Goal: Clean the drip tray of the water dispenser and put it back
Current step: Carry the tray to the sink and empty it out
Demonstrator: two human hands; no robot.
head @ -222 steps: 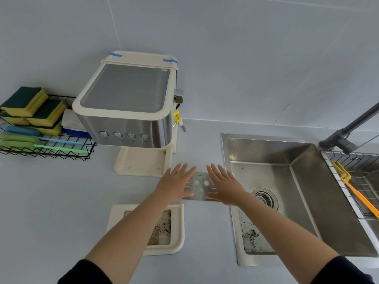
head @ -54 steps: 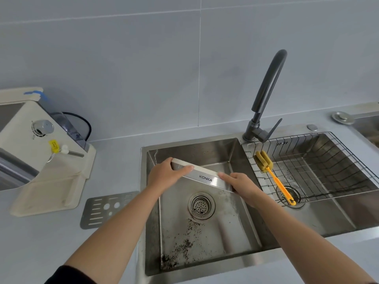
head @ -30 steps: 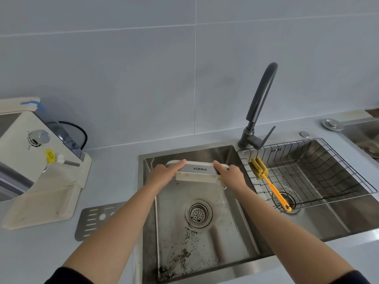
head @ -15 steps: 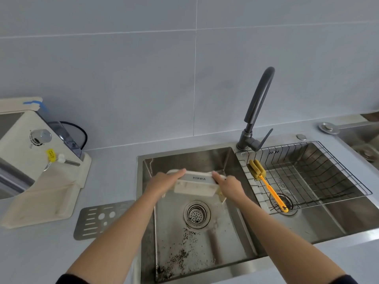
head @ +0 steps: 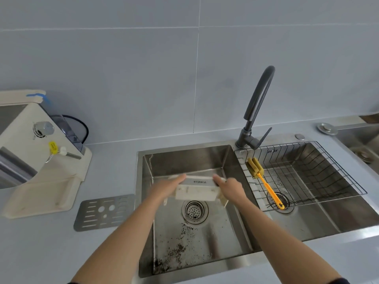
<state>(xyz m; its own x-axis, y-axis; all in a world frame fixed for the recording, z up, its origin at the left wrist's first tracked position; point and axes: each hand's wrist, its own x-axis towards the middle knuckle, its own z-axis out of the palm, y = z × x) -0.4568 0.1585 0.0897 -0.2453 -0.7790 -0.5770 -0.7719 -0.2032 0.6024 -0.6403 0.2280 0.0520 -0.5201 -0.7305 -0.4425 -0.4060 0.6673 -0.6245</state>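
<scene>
- Drip tray (head: pixel 195 193): cream plastic, tipped on edge, held over the sink basin (head: pixel 205 238) above the drain (head: pixel 194 211).
- Left hand (head: pixel 164 188), right hand (head: pixel 229 188): each closed on one tray end.
- Basin floor below hands: dark specks.
- Left of hands: slotted metal grate (head: pixel 103 213) flat on grey countertop (head: pixel 41 242); water dispenser (head: pixel 37 152) beyond.
- Right of hands: black faucet (head: pixel 256 111), wire basket (head: pixel 307 173) with yellow brush (head: pixel 264 182).
- Behind: grey tiled wall (head: pixel 143 78).
</scene>
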